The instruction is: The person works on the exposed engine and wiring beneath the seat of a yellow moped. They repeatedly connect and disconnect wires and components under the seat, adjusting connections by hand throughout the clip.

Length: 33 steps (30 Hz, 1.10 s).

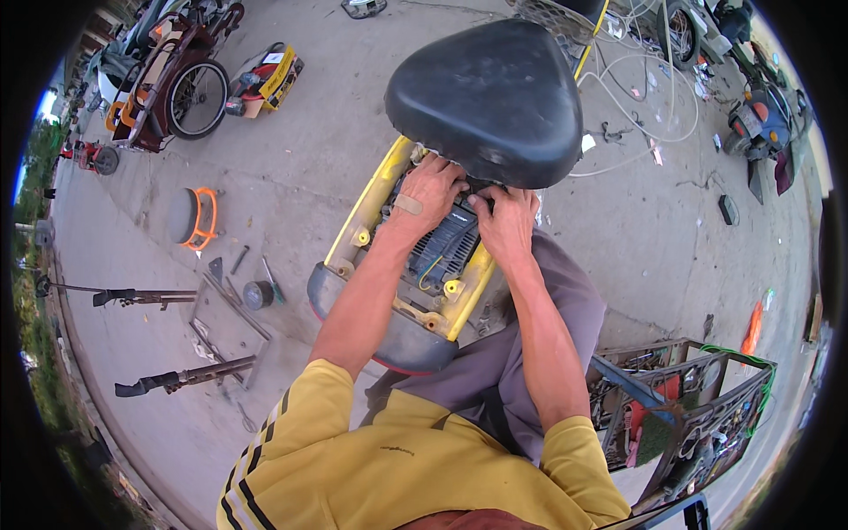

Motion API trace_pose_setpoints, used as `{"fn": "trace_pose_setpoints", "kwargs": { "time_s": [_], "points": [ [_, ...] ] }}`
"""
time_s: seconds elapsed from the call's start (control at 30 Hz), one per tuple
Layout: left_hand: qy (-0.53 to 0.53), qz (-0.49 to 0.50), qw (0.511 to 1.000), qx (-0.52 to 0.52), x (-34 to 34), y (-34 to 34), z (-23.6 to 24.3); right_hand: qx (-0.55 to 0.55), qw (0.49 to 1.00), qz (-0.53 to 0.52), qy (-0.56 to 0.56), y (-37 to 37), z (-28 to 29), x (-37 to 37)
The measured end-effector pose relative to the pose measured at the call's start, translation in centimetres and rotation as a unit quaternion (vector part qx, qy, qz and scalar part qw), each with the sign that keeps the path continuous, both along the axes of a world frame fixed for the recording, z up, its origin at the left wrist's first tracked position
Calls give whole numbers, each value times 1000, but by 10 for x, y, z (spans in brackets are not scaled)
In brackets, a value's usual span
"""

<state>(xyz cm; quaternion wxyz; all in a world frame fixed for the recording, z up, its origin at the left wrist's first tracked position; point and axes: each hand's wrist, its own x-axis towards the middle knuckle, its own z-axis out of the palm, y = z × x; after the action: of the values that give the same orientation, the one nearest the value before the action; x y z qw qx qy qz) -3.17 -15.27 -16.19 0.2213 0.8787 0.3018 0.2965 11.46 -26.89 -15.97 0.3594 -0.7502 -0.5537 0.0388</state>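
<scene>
A black padded saddle seat rises over a yellow vehicle frame. Between the frame's rails sits a dark finned metal box with black cables and a thin yellow wire. My left hand, with a plaster on its back, reaches in just below the seat's near edge, its fingers curled. Opposite it, my right hand has its thumb and fingers bent inward beside the dark cables. Both hands are closed, close together above the finned box. The seat's edge and the hands themselves hide what the fingertips grip. A dark rear guard closes the frame's near end.
On the left stand an orange-legged stool, a metal stand and scattered hand tools. A metal-framed cart full of parts is at the lower right. Pale hose loops across the ground; a tricycle stands at upper left.
</scene>
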Motion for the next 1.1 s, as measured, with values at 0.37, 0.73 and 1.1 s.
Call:
{"fn": "trace_pose_setpoints", "kwargs": {
  "time_s": [0.37, 0.73, 1.1],
  "points": [
    [7, -79, 996, 30, -4, 2, 8, -10, 1000, 18, -2, -4, -2, 6],
    [94, -59, 994, -8, 5, 3, 9, 1, 1000, 5, 1, -1, -8, 5],
    [27, -31, 998, -45, 12, 7, 2, 9, 999, 18, 37, 0, -2, 4]
  ]
}}
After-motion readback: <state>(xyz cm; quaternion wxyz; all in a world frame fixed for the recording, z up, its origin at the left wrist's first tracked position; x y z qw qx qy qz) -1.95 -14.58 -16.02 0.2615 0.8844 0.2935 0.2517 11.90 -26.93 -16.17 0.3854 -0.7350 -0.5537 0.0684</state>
